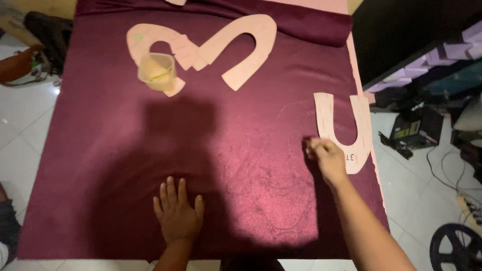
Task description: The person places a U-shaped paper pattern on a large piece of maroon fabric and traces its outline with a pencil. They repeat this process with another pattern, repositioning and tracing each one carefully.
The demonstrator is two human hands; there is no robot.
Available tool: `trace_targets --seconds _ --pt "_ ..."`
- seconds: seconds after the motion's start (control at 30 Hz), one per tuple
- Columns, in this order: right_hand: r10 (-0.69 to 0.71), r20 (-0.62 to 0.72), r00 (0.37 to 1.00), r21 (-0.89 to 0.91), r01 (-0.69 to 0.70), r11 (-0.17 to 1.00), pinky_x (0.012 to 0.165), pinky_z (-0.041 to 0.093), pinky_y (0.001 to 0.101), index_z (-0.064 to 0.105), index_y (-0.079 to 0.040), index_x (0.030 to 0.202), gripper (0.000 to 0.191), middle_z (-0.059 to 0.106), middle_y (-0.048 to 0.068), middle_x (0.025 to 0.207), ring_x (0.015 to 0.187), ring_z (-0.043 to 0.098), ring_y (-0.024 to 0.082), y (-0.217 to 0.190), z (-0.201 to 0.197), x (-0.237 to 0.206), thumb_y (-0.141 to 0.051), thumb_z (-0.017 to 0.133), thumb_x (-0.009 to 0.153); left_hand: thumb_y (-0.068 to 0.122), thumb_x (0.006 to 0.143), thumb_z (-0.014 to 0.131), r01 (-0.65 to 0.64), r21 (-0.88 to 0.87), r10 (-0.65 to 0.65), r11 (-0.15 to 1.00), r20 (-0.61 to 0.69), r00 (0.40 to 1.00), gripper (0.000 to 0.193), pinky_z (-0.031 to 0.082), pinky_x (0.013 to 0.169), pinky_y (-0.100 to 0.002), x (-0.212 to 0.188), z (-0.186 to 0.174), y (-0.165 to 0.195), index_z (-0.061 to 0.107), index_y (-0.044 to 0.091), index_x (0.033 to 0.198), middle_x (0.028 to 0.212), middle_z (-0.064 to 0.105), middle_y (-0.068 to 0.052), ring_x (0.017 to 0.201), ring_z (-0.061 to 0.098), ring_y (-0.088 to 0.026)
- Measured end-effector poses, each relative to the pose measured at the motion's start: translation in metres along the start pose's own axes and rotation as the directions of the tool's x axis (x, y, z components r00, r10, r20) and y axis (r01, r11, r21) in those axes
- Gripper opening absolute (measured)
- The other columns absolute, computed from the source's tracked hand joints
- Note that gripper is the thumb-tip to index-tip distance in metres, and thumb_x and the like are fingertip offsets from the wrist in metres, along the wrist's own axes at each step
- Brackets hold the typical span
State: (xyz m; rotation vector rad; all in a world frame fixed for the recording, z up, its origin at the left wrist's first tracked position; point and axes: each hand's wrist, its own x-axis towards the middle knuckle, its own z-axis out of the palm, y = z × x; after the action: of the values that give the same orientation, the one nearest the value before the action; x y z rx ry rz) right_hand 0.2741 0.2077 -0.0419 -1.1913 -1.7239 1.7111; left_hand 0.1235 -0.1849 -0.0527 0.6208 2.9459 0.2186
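Pinching lower edge of U-shaped pink card template [346, 131] with right hand [326, 159], grip closed on it, at right edge of maroon velvet cloth [100, 150]; left hand [176, 211] flat, fingers spread, on velvet.

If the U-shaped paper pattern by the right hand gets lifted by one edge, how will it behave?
The U-shaped pattern looks like thin flat card, so it is probably light and may flex, its two arms drooping. Lying flush on the velvet-like maroon cloth, it likely resists sliding. The right hand touches its lower edge.
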Motion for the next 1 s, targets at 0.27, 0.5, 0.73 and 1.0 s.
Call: trace_targets --seconds 0.27,0.5,0.73,1.0 --pt "-0.226 -0.044 0.973 0.057 0.228 0.972 0.075 0.058 0.0244 0.066 0.004 0.102 0.009 0.073 0.009 0.094 0.080 0.069 0.012 -0.021 0.034 0.082 0.003 0.061 0.095 0.055 0.091 0.044 -0.006 0.044 0.006 0.999 0.016 1.000 0.075 0.006 0.124 -0.053 -0.002 0.014 -0.004 0.035 0.015 0.154 0.167 0.020 -0.012 0.155 0.012 -0.028" --pt "-0.211 -0.051 0.976 -0.030 0.210 0.977 0.069 0.054 0.0230 0.066 0.000 0.100 0.004 0.072 0.007 0.091 0.075 0.064 0.010 -0.022 0.045 0.100 0.000 0.065 0.096 0.055 0.091 0.043 -0.015 -0.003 0.015 1.000 -0.021 1.000 0.075 0.006 0.123 -0.055 0.000 0.014 -0.003 0.037 0.013 0.153 0.165 0.022 -0.015 0.155 0.013 -0.031" --pt "-0.220 -0.054 0.974 -0.032 0.218 0.975 0.065 0.053 0.0217 0.065 -0.002 0.098 0.002 0.072 0.005 0.091 0.073 0.063 0.007 -0.018 0.048 0.108 -0.005 0.066 0.097 0.056 0.091 0.043 0.002 0.029 -0.002 1.000 0.003 1.000 0.074 0.006 0.123 -0.054 0.001 0.017 -0.004 0.036 0.015 0.152 0.166 0.021 -0.013 0.155 0.013 -0.030" --pt "-0.189 -0.063 0.980 -0.104 0.182 0.978 0.060 0.051 0.0238 0.066 -0.003 0.097 0.004 0.070 0.006 0.088 0.071 0.061 0.010 -0.013 0.047 0.115 -0.005 0.069 0.097 0.056 0.092 0.042 -0.007 0.014 0.007 1.000 -0.028 1.000 0.074 0.006 0.124 -0.054 0.000 0.019 -0.004 0.036 0.016 0.153 0.166 0.021 -0.013 0.156 0.011 -0.029"
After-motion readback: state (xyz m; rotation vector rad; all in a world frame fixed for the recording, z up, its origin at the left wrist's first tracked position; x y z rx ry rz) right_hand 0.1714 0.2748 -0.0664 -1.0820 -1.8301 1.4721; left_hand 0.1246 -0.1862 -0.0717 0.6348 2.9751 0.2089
